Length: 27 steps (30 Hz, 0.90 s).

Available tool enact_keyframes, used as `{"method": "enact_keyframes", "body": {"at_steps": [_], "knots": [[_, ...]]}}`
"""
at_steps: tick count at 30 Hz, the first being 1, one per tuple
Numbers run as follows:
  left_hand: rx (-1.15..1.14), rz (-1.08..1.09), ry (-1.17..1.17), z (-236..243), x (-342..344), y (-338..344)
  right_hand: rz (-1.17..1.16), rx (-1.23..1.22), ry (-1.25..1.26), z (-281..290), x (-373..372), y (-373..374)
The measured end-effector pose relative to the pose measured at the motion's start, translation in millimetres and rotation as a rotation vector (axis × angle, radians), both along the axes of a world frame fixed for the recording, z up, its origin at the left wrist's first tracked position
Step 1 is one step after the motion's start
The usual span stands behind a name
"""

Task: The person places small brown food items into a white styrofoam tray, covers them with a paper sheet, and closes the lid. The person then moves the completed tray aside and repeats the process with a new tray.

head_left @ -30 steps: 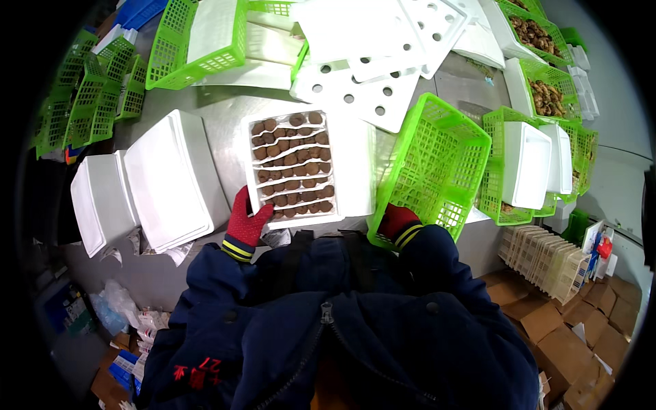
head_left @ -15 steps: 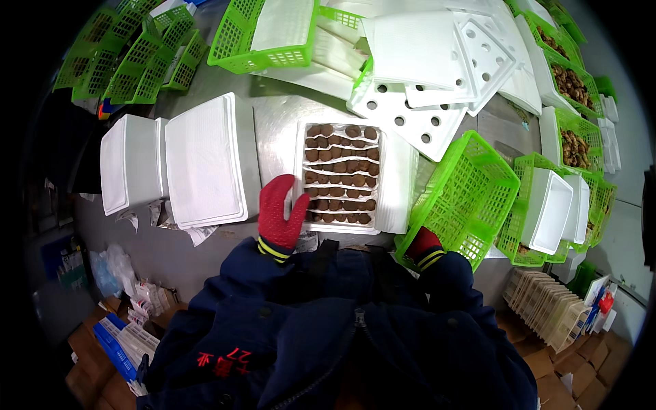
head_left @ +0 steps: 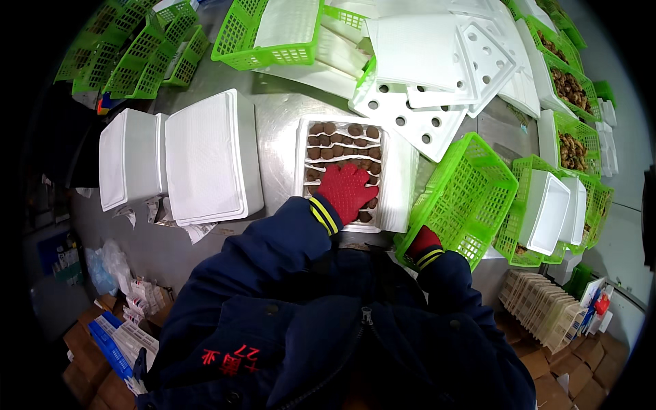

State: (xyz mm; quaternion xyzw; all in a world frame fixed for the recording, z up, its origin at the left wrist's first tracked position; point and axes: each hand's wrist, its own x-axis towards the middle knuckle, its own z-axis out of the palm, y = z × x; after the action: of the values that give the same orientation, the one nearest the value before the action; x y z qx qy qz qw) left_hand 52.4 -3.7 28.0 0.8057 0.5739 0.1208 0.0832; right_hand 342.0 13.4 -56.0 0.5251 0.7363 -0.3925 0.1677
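My left hand (head_left: 346,192), in a red knitted glove, lies palm down with fingers apart over a white foam box (head_left: 301,147). Rows of round brown pieces (head_left: 337,152) that look like mushrooms fill the box, parted by white strips; my hand hides several near the middle. My right hand (head_left: 425,244), gloved in red too, is closed at the near left corner of a green plastic basket (head_left: 471,191). The basket stands tilted, and its lattice inside shows nothing in it. My right fingertips are hidden.
Covered white foam boxes (head_left: 208,160) stand at the left. White lids with round holes (head_left: 417,126) lie behind the box, beside another green basket (head_left: 263,56). At the right are baskets of brown mushroom-like pieces (head_left: 572,152) and white foam trays (head_left: 549,212).
My left hand has moved right from the box's left edge onto the brown pieces, its fingers spreading over them. My right hand has stayed at the basket corner.
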Motion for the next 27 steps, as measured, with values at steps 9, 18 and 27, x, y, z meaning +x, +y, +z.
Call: {"method": "enact_keyframes", "body": {"at_steps": [9, 18, 27], "knots": [[-0.009, -0.018, -0.023, 4, -5, 7, 0.028, 0.034, -0.007, -2, 3, -1], [-0.007, 0.043, -0.072, 3, -13, -8, 0.196, 0.053, -0.056, 8, -8, 5], [0.159, 0.186, -0.371, 7, -21, -14, 0.147, 0.078, 0.0, -7, -1, 2]]}}
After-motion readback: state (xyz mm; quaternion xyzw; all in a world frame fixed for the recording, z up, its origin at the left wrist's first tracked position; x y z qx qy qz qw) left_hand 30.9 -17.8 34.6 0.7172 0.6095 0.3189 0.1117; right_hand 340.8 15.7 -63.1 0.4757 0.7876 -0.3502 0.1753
